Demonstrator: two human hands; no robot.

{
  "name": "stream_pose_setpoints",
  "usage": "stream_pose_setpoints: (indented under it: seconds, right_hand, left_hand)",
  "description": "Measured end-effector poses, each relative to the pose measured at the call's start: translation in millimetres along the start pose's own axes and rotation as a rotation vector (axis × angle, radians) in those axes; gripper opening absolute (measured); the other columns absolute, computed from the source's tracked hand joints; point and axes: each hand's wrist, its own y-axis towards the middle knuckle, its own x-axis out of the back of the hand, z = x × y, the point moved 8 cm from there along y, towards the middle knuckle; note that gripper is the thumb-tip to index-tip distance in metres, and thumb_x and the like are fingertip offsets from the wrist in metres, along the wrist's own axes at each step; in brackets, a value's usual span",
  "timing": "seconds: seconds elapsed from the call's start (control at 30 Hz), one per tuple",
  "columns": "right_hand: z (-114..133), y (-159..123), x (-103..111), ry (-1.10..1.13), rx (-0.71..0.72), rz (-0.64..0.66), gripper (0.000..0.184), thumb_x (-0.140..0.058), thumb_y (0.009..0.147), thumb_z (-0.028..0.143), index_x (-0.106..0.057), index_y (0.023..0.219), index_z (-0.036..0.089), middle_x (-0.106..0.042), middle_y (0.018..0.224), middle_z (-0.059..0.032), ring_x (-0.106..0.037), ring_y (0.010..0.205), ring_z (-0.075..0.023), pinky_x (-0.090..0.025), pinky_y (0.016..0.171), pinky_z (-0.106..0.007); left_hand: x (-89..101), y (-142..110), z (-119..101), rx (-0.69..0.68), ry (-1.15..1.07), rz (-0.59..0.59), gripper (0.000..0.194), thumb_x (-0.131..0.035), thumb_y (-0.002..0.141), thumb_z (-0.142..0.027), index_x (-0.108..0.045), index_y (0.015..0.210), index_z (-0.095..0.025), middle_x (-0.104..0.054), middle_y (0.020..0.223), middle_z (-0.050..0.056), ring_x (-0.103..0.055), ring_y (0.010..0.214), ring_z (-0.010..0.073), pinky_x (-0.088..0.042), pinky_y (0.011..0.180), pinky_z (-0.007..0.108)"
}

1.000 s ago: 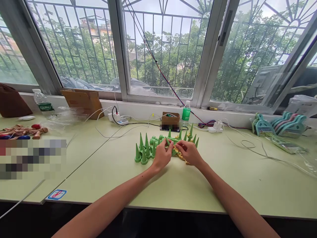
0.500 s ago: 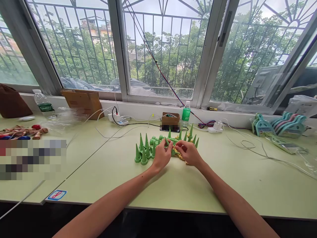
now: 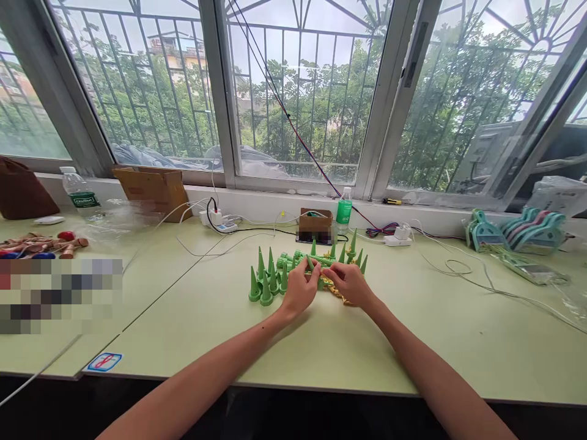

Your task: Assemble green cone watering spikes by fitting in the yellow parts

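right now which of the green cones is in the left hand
The tilted green cone, held in the left hand's grip; the upright green cones to its left stand on the table instead.

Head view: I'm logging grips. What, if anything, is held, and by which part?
Left hand: green cone, gripped below its tip, exact spot hidden. Right hand: cannot tell.

The person's bare left hand (image 3: 301, 287) partly hides the green plastic cone (image 3: 309, 263) it grips; the left edge crops a dark-brown bag (image 3: 25, 189).
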Motion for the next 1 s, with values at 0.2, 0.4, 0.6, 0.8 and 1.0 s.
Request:
stream_pose_setpoints:
  seconds: [0.2,0.4,0.6,0.8,1.0]
  right_hand:
    - [3,0,1,-0.042,-0.001,-0.007,0.041,-0.049,0.092,0.046,-0.055,0.064,0.017,-0.042,0.051,0.0043,-0.032,0.049,-0.0095,-0.026,0.049,-0.024]
    - [12,-2,1,0.023,0.030,0.027,0.024,-0.054,0.090,0.039,-0.060,0.084,0.017,-0.058,0.063,0.0007,-0.045,0.052,-0.0109,-0.035,0.051,-0.024]
    - [10,-2,-1,0.050,0.037,0.041,0.026,-0.052,0.090,0.038,-0.061,0.080,0.016,-0.058,0.063,-0.0003,-0.043,0.052,-0.0111,-0.034,0.051,-0.024]
    - [7,1,-1,-0.022,0.030,0.023,0.039,-0.049,0.092,0.042,-0.053,0.062,0.016,-0.042,0.051,0.0038,-0.031,0.049,-0.0097,-0.026,0.049,-0.024]
    - [9,-1,1,-0.051,0.020,0.023,0.033,-0.050,0.092,0.043,-0.059,0.073,0.017,-0.050,0.055,0.0027,-0.036,0.050,-0.0102,-0.029,0.050,-0.024]
  left_hand:
    - [0.3,0,1,-0.003,0.011,-0.017,0.024,-0.050,0.090,-0.041,-0.055,0.085,-0.018,-0.058,0.074,0.000,-0.046,0.049,0.0073,-0.035,0.047,0.020]
    - [4.4,1,2,-0.001,0.043,-0.063,0.024,-0.050,0.090,-0.041,-0.056,0.086,-0.018,-0.057,0.070,-0.002,-0.044,0.049,0.0078,-0.035,0.048,0.021]
    - [3.4,1,1,-0.009,0.041,-0.050,0.024,-0.050,0.090,-0.040,-0.056,0.084,-0.018,-0.057,0.070,-0.002,-0.042,0.047,0.0071,-0.033,0.047,0.021]
    - [1.8,0,2,-0.007,0.044,-0.031,0.023,-0.049,0.090,-0.040,-0.055,0.084,-0.018,-0.058,0.070,-0.002,-0.042,0.047,0.0069,-0.033,0.047,0.020]
    - [3.1,1,3,-0.005,0.050,-0.054,0.023,-0.050,0.090,-0.040,-0.055,0.084,-0.018,-0.056,0.069,-0.002,-0.042,0.048,0.0078,-0.034,0.048,0.021]
